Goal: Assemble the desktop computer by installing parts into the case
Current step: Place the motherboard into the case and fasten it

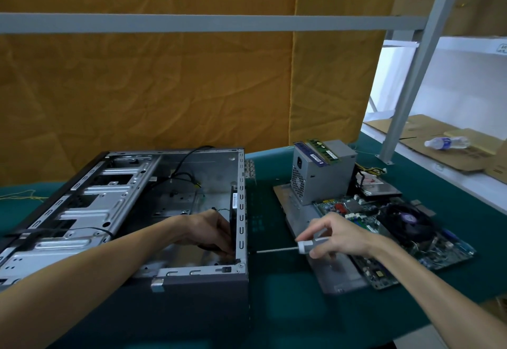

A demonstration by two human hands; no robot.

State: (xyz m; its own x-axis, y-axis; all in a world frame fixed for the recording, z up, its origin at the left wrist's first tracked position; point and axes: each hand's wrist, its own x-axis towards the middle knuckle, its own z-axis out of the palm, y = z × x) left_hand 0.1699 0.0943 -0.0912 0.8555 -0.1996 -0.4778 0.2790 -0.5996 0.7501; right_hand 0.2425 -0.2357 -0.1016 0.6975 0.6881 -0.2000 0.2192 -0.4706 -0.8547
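The open computer case (82, 211) lies on its side at the left of the green table. Inside its right rear wall stands a black case fan (234, 206). My left hand (211, 229) reaches into the case and grips the fan's lower part against the wall. My right hand (333, 234) holds a grey-and-white screwdriver (290, 248) level outside the case, its tip touching the rear panel near the bottom corner. To the right lie the motherboard (397, 239) with a black cooler, the grey power supply (321, 173) and RAM sticks (323, 149) on top of it.
A grey metal side panel (301, 219) lies under the power supply and motherboard. A drive (381, 188) sits behind the board. Cardboard and a plastic bottle (445, 142) lie on the far right shelf. An orange cloth hangs behind the table.
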